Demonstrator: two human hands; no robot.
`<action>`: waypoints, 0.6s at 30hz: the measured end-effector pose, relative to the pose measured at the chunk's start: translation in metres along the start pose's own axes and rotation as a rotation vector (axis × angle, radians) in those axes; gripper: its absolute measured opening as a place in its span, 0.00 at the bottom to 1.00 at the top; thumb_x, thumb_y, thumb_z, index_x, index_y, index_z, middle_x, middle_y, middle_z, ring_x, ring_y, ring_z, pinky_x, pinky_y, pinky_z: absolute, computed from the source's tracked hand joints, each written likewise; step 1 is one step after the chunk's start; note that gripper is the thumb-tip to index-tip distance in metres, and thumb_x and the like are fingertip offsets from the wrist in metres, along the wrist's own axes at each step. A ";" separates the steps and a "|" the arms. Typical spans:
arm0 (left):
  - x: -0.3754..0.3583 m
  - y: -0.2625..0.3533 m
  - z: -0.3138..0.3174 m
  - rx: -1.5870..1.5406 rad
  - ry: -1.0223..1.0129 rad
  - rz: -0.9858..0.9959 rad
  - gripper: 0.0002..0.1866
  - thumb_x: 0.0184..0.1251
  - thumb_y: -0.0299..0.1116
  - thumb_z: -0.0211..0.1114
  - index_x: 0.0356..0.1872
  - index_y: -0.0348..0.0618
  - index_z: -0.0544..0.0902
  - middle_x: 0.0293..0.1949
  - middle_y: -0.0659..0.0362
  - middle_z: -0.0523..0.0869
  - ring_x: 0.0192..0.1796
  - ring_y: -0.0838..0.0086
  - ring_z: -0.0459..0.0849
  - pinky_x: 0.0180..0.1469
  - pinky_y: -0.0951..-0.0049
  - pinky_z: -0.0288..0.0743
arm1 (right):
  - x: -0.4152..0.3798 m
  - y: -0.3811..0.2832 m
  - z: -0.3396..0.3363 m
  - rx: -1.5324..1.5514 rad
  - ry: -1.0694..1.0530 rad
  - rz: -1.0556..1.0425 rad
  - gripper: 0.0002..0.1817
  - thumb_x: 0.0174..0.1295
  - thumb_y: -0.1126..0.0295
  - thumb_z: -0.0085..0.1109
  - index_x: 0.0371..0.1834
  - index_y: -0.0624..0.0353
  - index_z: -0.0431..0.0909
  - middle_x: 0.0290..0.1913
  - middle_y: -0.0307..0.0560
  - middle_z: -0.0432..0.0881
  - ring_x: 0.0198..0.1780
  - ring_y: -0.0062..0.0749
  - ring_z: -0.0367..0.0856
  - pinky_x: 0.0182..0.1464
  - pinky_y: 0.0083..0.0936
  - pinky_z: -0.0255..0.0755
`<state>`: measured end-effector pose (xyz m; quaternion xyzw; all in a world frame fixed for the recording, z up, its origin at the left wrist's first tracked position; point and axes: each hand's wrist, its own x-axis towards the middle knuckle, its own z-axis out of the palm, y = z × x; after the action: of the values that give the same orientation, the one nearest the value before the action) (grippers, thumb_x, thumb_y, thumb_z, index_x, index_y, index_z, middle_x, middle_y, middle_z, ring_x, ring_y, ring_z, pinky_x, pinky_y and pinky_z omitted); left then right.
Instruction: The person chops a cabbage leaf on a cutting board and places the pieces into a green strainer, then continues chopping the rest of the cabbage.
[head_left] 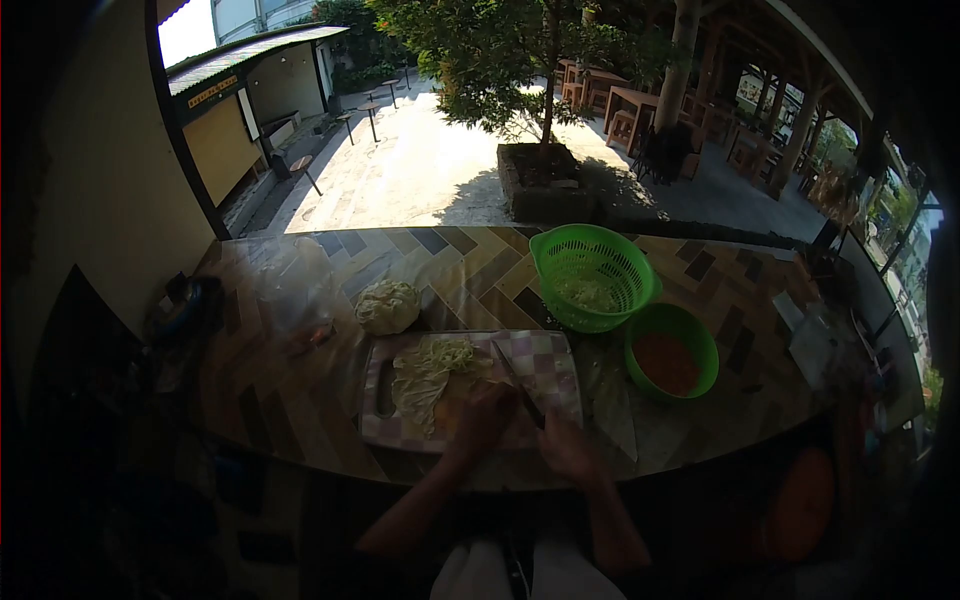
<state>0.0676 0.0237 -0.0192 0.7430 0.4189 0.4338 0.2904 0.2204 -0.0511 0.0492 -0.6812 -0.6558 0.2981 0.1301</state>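
Note:
A pink-and-white checkered cutting board [545, 365] lies in front of me at the table's near side. My right hand [567, 447] is closed around the handle of a knife [512, 372], whose blade points up and to the left over the board. Just left of the knife, my left hand [485, 415] rests on the board with its fingers bent together; what is under them is dark and mostly hidden. Beside it, pale cabbage leaves [418, 385] lie spread on the board, with cut shreds on top. Behind the board's left corner sits a cabbage head [388, 307].
A green colander [640, 268] holding pale shreds stands behind the board's right side. Next to it is a green bowl [708, 350] with orange contents. Clear plastic [295, 275] lies at the table's left. Beyond the table [270, 385] is a planted tree [545, 130].

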 end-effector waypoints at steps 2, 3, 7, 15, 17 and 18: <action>-0.002 -0.002 0.000 -0.041 -0.010 -0.027 0.08 0.58 0.27 0.66 0.38 0.37 0.82 0.35 0.47 0.84 0.41 0.52 0.83 0.43 0.58 0.77 | -0.003 -0.007 0.005 -0.032 -0.018 0.068 0.18 0.66 0.69 0.45 0.55 0.71 0.64 0.42 0.73 0.81 0.46 0.67 0.80 0.49 0.55 0.73; -0.002 -0.002 0.000 -0.060 -0.014 -0.040 0.08 0.58 0.27 0.66 0.38 0.38 0.82 0.36 0.47 0.84 0.42 0.53 0.84 0.44 0.58 0.77 | -0.004 -0.008 0.009 -0.060 -0.009 0.089 0.19 0.65 0.71 0.46 0.56 0.71 0.63 0.41 0.71 0.82 0.45 0.66 0.81 0.48 0.54 0.74; -0.001 0.000 -0.003 -0.024 -0.024 -0.019 0.08 0.58 0.26 0.65 0.39 0.37 0.82 0.37 0.47 0.84 0.43 0.53 0.84 0.46 0.59 0.77 | -0.003 -0.014 0.018 -0.106 0.024 0.148 0.20 0.65 0.72 0.47 0.58 0.71 0.62 0.40 0.68 0.83 0.44 0.63 0.83 0.47 0.52 0.77; 0.000 -0.005 0.002 0.048 -0.007 0.034 0.08 0.60 0.27 0.65 0.39 0.37 0.81 0.37 0.47 0.85 0.42 0.53 0.84 0.44 0.59 0.77 | 0.014 0.006 0.007 -0.080 0.023 0.006 0.20 0.66 0.71 0.46 0.58 0.69 0.63 0.42 0.70 0.82 0.46 0.63 0.82 0.48 0.52 0.75; -0.001 -0.001 0.001 0.037 0.019 0.029 0.07 0.60 0.26 0.65 0.39 0.37 0.81 0.36 0.47 0.84 0.40 0.53 0.84 0.42 0.59 0.77 | 0.011 0.013 0.003 -0.084 0.016 -0.030 0.20 0.66 0.71 0.47 0.58 0.69 0.63 0.42 0.69 0.82 0.45 0.62 0.83 0.48 0.52 0.76; -0.001 0.003 0.001 0.030 0.033 0.026 0.07 0.60 0.26 0.65 0.39 0.37 0.81 0.36 0.47 0.84 0.39 0.53 0.84 0.41 0.59 0.77 | 0.006 0.012 0.000 -0.105 0.004 -0.020 0.20 0.66 0.71 0.47 0.58 0.69 0.63 0.42 0.69 0.82 0.45 0.63 0.82 0.48 0.52 0.76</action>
<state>0.0690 0.0217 -0.0175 0.7455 0.4204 0.4433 0.2664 0.2303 -0.0461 0.0411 -0.6813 -0.6769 0.2606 0.0984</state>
